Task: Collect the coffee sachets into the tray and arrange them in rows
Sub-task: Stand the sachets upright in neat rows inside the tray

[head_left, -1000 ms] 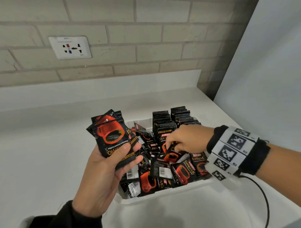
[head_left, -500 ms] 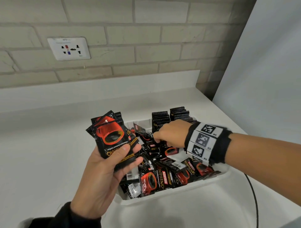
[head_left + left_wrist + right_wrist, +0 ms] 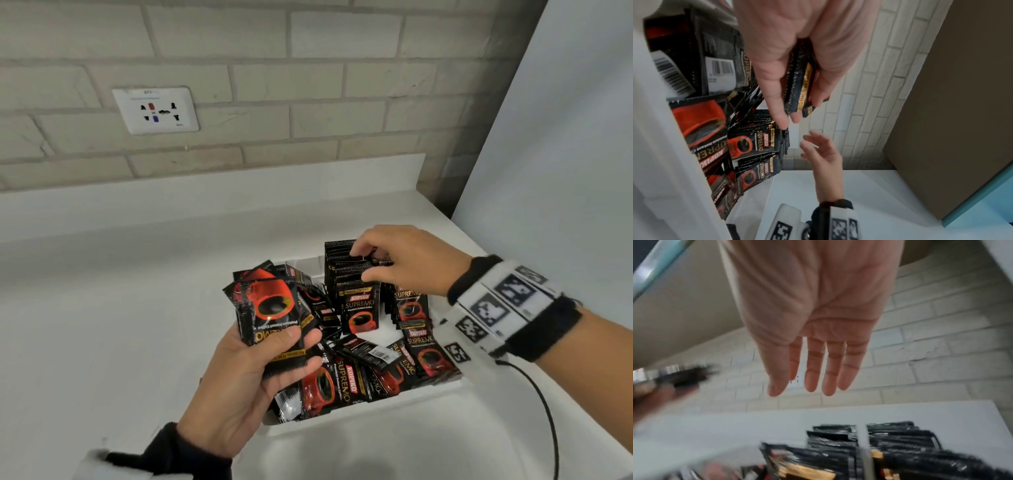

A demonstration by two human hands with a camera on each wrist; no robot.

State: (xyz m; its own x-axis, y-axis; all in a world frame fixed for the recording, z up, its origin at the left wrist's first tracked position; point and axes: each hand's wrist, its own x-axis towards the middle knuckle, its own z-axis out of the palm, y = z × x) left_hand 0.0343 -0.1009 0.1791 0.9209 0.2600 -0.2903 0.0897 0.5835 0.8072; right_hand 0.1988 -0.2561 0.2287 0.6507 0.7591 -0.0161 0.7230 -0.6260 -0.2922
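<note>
A white tray (image 3: 359, 413) on the counter holds black-and-red coffee sachets. Upright sachets stand in two rows (image 3: 346, 270) at its far end, and several loose sachets (image 3: 342, 383) lie jumbled in the near half. My left hand (image 3: 274, 356) grips a stack of sachets (image 3: 270, 308) above the tray's left edge; the left wrist view shows the stack (image 3: 799, 84) edge-on between thumb and fingers. My right hand (image 3: 366, 262) hovers just over the tops of the upright rows, fingers loosely bent. In the right wrist view its fingers (image 3: 813, 369) are straight and hold nothing.
The tray sits on a white countertop (image 3: 102, 325) against a brick wall with a wall socket (image 3: 156, 109). A white panel (image 3: 565, 154) rises close to the right. A black cable (image 3: 544, 411) hangs from my right wristband over the counter.
My right hand has lifted out of the loose pile and moved back over the upright rows, its fingers now loose. My left hand still holds its stack in about the same place.
</note>
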